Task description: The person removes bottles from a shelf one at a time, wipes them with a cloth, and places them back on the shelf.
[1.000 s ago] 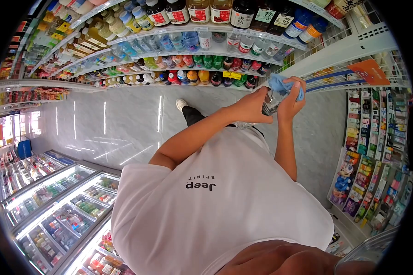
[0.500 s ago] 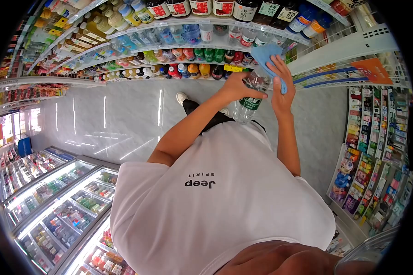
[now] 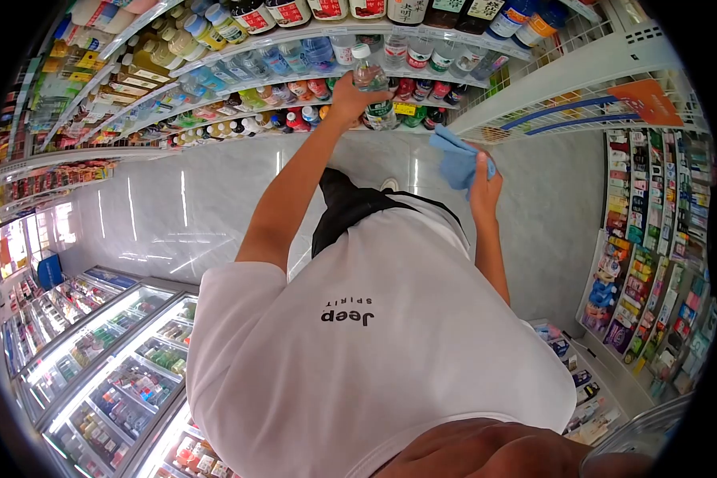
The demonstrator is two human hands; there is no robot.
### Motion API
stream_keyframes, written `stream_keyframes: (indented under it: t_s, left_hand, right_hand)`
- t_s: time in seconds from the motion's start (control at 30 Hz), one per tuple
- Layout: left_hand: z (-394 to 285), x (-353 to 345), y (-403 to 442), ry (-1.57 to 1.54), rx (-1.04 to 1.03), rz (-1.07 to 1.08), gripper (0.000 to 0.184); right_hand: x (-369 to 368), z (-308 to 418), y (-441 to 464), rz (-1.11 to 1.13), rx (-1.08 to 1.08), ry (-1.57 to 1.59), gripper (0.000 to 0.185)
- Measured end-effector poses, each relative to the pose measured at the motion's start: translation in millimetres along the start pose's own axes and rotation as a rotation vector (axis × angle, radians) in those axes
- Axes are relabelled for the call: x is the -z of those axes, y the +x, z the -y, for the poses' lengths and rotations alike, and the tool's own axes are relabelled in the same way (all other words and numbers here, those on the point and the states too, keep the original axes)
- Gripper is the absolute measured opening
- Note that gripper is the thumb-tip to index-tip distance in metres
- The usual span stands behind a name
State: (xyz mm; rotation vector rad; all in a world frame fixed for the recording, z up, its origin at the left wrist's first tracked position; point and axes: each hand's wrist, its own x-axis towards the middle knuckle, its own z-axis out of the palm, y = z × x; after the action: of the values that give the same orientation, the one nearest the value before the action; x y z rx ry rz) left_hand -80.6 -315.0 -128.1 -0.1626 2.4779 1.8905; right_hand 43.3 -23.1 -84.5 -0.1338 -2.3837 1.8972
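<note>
A clear plastic bottle (image 3: 371, 77) with a white cap and a green label is in the grip of my left hand (image 3: 352, 100), its fingers wrapped round the middle. It stands nearly upright in front of the drinks shelves, cap toward the shelf with the water bottles (image 3: 319, 53). Whether its base touches anything, I cannot tell. Lower and to the right, my right hand (image 3: 486, 185) pinches a folded light-blue cloth (image 3: 456, 163), which hangs apart from the bottle.
Dark bottles with red and white labels (image 3: 327, 8) line the upper shelf. To the right stands a white wire rack panel (image 3: 566, 119). Glass-topped coolers (image 3: 95, 342) are at lower left, shelves of packaged goods (image 3: 637, 263) at far right. Grey tiled floor (image 3: 215, 191) lies between.
My left hand has carried the bottle away from my body, up and left to the shelf front. The cloth has come off the bottle, and my right hand has lowered with it.
</note>
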Motion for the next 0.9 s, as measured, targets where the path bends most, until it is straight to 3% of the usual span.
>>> stream_keyframes:
  t_s: [0.3,0.5,0.6,0.7,0.9]
  left_hand:
    - [8,8,46,0.151,-0.081,0.003,0.061]
    - [40,2,71,0.652,-0.332,-0.122,0.071]
    - [45,1,80,0.694,-0.385,-0.129,0.071]
    - [42,1,84,0.615,-0.219,-0.121,0.070]
    - [32,-3,89,0.622,-0.228,-0.153,0.079]
  right_hand:
    - [8,-12,-16,0.008,-0.087,-0.114,0.038]
    - [18,-22,-28,-0.008,-0.126,-0.191,0.037]
    - [22,-18,-34,-0.048,-0.158,-0.203,0.036]
    - [26,-26,-37,-0.076,-0.210,-0.233,0.037]
    - [24,-40,-44,-0.076,-0.244,-0.305,0.037]
